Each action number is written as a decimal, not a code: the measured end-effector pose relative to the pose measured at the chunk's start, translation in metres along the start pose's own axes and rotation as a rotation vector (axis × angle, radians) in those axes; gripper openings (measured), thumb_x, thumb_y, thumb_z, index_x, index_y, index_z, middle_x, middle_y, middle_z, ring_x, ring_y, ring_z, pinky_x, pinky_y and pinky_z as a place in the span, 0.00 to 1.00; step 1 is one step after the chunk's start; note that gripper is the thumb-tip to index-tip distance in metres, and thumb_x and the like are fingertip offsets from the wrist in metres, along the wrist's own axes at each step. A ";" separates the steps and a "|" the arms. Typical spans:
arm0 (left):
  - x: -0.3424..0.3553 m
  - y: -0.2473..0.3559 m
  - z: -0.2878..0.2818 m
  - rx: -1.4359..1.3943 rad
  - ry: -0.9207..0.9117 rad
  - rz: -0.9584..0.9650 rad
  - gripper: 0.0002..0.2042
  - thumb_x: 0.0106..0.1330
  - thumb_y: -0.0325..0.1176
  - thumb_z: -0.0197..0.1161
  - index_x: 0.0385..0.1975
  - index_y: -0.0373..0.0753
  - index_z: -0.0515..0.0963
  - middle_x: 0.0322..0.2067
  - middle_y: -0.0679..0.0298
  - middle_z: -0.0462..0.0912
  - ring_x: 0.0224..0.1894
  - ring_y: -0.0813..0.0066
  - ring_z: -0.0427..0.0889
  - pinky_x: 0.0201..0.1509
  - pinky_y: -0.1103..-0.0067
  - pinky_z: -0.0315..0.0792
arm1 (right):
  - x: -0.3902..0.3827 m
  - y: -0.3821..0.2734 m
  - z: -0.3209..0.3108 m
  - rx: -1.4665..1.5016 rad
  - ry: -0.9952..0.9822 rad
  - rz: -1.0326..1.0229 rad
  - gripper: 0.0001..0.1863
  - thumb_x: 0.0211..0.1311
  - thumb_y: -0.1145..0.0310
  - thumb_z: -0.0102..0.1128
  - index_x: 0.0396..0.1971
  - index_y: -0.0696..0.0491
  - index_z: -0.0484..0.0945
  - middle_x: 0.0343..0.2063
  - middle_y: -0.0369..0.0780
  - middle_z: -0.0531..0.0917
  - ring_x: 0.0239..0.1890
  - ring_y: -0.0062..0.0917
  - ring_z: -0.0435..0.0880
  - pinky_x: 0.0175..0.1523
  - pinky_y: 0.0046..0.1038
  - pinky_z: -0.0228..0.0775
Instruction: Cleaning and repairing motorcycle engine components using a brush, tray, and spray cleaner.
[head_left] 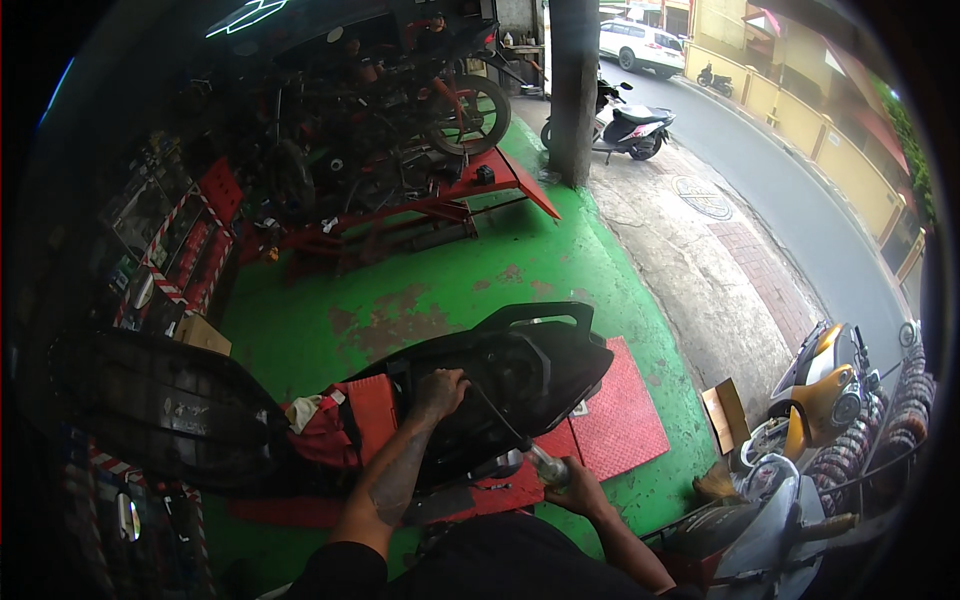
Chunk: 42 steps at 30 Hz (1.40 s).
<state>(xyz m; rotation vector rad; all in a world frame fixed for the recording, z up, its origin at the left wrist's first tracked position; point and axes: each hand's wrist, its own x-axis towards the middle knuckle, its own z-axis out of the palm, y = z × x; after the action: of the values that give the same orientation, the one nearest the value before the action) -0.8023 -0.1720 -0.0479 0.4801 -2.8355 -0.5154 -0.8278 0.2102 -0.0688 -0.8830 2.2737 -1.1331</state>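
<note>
A black scooter stands before me, its seat tipped open toward the left with the underside showing. My left hand is closed over the scooter's rear body, at the upper end of a thin dark rod or hose; I cannot tell whether it grips that end. Low on the near side, my right hand is wrapped round a pale, silvery cylindrical tool, where the dark length ends. Left of my forearm, a red cloth lies over the scooter's middle.
Under the scooter is a red textured metal platform on the green floor. Another motorcycle stands on a red lift behind. A concrete pillar rises by the roadside. At right are yellow motorcycle parts and a cardboard box.
</note>
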 end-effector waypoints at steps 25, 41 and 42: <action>0.002 0.014 -0.020 -0.017 -0.035 0.010 0.12 0.69 0.42 0.64 0.36 0.38 0.83 0.33 0.52 0.88 0.39 0.48 0.87 0.41 0.60 0.81 | -0.009 -0.013 0.002 0.086 -0.027 0.008 0.33 0.53 0.65 0.75 0.57 0.57 0.71 0.43 0.53 0.85 0.48 0.43 0.87 0.49 0.39 0.78; -0.004 0.029 -0.030 -0.072 -0.057 -0.002 0.13 0.70 0.41 0.64 0.44 0.38 0.84 0.41 0.56 0.88 0.45 0.53 0.87 0.46 0.65 0.80 | -0.008 -0.006 -0.004 0.125 -0.080 0.124 0.27 0.56 0.63 0.75 0.55 0.57 0.78 0.39 0.53 0.86 0.45 0.48 0.87 0.48 0.41 0.77; -0.003 0.030 -0.030 -0.076 -0.075 -0.011 0.13 0.70 0.41 0.64 0.44 0.38 0.84 0.42 0.56 0.88 0.46 0.54 0.87 0.47 0.65 0.80 | -0.008 -0.007 -0.005 0.126 -0.079 0.126 0.27 0.56 0.63 0.75 0.55 0.57 0.78 0.39 0.53 0.86 0.45 0.48 0.87 0.48 0.41 0.77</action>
<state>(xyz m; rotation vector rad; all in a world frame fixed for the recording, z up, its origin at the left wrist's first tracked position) -0.7994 -0.1529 -0.0097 0.4718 -2.8731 -0.6543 -0.8225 0.2155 -0.0599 -0.7126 2.1366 -1.1506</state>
